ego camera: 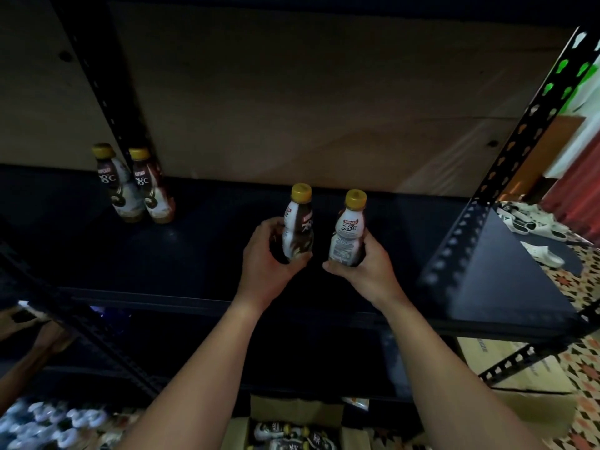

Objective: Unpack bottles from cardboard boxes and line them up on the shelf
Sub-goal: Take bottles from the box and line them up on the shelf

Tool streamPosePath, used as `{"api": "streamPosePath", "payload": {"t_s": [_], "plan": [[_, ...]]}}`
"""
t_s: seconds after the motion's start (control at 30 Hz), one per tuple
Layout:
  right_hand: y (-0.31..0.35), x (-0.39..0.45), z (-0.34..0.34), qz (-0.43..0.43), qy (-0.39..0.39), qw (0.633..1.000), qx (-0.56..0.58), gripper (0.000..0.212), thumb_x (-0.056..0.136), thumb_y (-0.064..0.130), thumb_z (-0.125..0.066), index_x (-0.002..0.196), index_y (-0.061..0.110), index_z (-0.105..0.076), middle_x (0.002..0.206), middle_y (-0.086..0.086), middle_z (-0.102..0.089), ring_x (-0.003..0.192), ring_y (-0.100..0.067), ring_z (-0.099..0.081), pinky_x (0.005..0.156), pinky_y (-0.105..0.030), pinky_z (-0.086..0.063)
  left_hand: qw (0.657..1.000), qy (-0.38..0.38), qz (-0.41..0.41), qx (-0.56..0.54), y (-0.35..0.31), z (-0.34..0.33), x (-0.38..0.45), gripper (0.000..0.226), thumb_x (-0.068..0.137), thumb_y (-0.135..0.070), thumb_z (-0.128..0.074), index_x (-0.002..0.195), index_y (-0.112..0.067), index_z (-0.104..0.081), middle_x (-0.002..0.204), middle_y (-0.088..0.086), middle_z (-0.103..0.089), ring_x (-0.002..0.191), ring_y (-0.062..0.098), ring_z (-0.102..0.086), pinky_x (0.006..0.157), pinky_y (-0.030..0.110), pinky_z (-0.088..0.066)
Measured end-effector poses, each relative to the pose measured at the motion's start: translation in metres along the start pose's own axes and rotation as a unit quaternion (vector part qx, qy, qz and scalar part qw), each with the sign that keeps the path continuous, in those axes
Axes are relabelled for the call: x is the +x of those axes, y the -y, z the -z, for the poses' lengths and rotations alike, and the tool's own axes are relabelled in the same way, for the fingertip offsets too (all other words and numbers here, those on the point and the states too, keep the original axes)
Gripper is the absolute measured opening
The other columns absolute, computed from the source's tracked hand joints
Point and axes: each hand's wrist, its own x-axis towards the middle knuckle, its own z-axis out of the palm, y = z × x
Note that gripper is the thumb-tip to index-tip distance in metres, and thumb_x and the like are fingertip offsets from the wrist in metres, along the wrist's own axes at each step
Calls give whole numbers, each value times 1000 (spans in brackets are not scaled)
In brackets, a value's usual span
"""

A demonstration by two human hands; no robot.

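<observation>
Two bare forearms reach up from the bottom of the view, and below them an open cardboard box holds more bottles lying on their sides, only partly in view. At the lower left sits a blurred cluster of clear bottles with white caps, and a second cardboard box rests on the patterned floor at the lower right, behind a slotted black upright. Higher up, the left hand has its fingers and thumb curled round the lower body of a Kopiko 78°C coffee bottle with a gold cap, holding it roughly upright over the dark shelf board. Just beside it, the right hand grips a second coffee bottle of the same kind, its label facing the camera; the two bottles are close but apart. Whether either base touches the board cannot be told. Farther back, at the rear left of the shelf, a pair of coffee bottles stands touching side by side against the wooden back panel, partly behind a black slotted post.
</observation>
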Motion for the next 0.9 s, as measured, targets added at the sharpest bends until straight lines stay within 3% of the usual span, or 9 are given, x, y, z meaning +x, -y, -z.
{"api": "streamPosePath", "payload": {"t_s": [0.13,0.27,0.47,0.6,0.73,0.8,0.9], "plan": [[-1,0,0,-1,0,1000,-3,68,69,12,-93,122,35,-57,119,13,-69,111,2,-64,95,-21,-51,999,20,13,-41,3,3,1,62,73,-10,-89,128,-24,-63,112,-13,-73,107,5,-69,97,35,-56],[-2,-1,1,4,-4,1000,-11,69,69,13,-93,124,31,-56,119,13,-68,109,4,-64,92,-17,-51,997,36,8,-68,1,4,3,69,76,-10,-89,137,-23,-58,123,-12,-70,117,6,-66,100,25,-52],[2,-3,-8,38,-61,995,-74,84,61,40,-97,129,24,-50,123,7,-56,113,-2,-57,88,-15,-48,997,42,13,-70,4,4,4,62,75,-16,-91,130,-22,-64,118,-11,-73,111,5,-68,97,26,-54],[0,-4,-6,40,-73,994,-75,71,68,20,-93,125,22,-51,117,9,-63,106,3,-62,83,-8,-47,997,45,15,-67,5,4,5,63,75,-18,-91,132,-22,-63,120,-11,-72,114,6,-67,100,31,-54],[-4,-3,-4,38,-47,995,-74,62,75,9,-85,125,22,-49,114,7,-67,104,0,-65,86,-20,-52,997,47,15,-64,5,4,5,63,76,-18,-91,132,-21,-63,120,-10,-72,113,6,-68,100,33,-54],[-4,-3,-5,40,-48,995,-75,74,72,20,-89,131,27,-46,122,6,-62,114,-5,-60,91,-25,-52,997,47,16,-62,5,4,5,63,76,-19,-91,132,-22,-63,119,-12,-72,112,5,-68,99,31,-54],[-2,-4,-7,45,-81,992,-82,83,67,38,-94,134,29,-46,126,8,-58,117,-7,-56,92,-21,-50,997,49,20,-60,4,4,5,62,76,-20,-90,132,-24,-63,119,-13,-72,112,4,-67,99,29,-53]]}}
